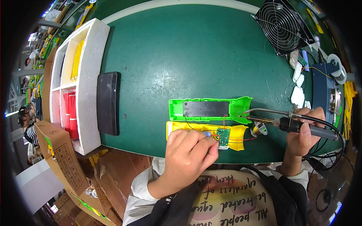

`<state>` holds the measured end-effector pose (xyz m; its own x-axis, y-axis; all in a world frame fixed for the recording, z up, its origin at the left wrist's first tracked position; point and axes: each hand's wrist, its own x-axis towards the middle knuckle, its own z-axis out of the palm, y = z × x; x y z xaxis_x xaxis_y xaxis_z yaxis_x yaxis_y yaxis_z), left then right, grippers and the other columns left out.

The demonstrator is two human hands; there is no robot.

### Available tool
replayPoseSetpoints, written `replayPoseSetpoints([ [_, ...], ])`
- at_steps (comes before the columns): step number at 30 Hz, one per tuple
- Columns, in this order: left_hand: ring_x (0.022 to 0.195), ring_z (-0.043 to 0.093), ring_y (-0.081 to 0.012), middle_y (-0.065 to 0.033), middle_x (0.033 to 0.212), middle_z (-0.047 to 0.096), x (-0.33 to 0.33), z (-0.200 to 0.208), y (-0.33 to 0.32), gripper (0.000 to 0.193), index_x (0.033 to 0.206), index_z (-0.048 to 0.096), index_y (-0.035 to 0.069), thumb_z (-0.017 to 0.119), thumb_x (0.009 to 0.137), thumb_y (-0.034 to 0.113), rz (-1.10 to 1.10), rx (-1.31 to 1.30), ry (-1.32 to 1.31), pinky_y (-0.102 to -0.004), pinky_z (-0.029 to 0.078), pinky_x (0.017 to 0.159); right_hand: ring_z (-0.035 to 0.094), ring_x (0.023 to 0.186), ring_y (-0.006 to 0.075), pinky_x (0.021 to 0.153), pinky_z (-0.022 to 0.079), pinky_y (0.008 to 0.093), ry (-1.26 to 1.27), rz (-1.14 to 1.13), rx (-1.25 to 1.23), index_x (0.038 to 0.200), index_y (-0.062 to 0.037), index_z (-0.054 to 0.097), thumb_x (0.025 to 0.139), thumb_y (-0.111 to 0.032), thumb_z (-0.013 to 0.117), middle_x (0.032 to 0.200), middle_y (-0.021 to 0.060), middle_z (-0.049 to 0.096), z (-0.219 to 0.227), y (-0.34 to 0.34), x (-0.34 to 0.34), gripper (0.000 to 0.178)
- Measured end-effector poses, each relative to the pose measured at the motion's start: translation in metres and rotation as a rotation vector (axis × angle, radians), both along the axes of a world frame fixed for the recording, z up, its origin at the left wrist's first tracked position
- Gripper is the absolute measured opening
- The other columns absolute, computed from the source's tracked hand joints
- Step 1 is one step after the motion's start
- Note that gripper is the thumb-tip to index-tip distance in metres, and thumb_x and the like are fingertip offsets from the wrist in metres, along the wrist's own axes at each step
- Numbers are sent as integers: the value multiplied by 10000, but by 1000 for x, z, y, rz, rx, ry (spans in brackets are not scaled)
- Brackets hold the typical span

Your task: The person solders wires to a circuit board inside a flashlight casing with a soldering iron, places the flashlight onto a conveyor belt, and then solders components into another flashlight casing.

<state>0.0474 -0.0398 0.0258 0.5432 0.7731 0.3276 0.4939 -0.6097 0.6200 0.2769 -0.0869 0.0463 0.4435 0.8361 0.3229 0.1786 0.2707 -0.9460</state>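
Note:
My right hand (304, 132) grips a soldering iron (290, 125) with a thin curved metal tube (267, 110) fixed along it. Its tip points left, over the flared right end of a green plastic housing half (173, 110). A black rectangular part (205, 109) lies inside that half. Nearer me rests a yellow housing half (236, 132) with a small green circuit board (223, 137) at it. My left hand (192, 150) is closed at the board's left edge, fingertips pinched and their contents hidden. A blue cylinder (206, 134) peeks out above the fingers. Red wires run toward a shiny round reflector (259, 129).
A white foam box (96, 49) with red wires (70, 113) and yellow wires (77, 60) stands at left, beside a black tray (108, 103). A black fan (283, 28) stands far right. Near the right edge are a solder spool (338, 69), a blue-grey unit (320, 88) and white scraps (298, 96).

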Motion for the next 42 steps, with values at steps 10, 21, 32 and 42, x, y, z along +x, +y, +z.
replayPoseSetpoints([
  [10,564,472,-172,-6,611,487,0,-1,-1,161,640,549,84,647,522,37,8,5,-12,-279,361,552,374,549,113,489,347,200,-4,6,6,721,-17,350,670,-130,516,644,60,374,1,0,-1,207],
  [21,568,476,-182,-12,611,484,1,-2,-3,159,633,546,80,646,518,33,30,28,-2,-282,366,555,343,540,109,483,308,217,29,7,-37,713,-37,347,656,-165,555,626,35,360,-1,0,-2,251],
  [32,602,479,-183,-19,646,465,0,-3,-4,184,673,526,71,641,534,35,4,24,-11,-293,362,587,336,528,101,472,297,207,42,-5,-30,703,-41,350,655,-166,558,608,24,346,-1,3,-4,247],
  [42,582,480,-178,-16,627,488,0,-2,-3,161,652,552,75,647,530,30,15,24,-5,-283,363,557,299,460,60,386,241,171,78,-1,-12,704,-59,338,674,-167,559,549,14,355,-2,5,-5,248],
])
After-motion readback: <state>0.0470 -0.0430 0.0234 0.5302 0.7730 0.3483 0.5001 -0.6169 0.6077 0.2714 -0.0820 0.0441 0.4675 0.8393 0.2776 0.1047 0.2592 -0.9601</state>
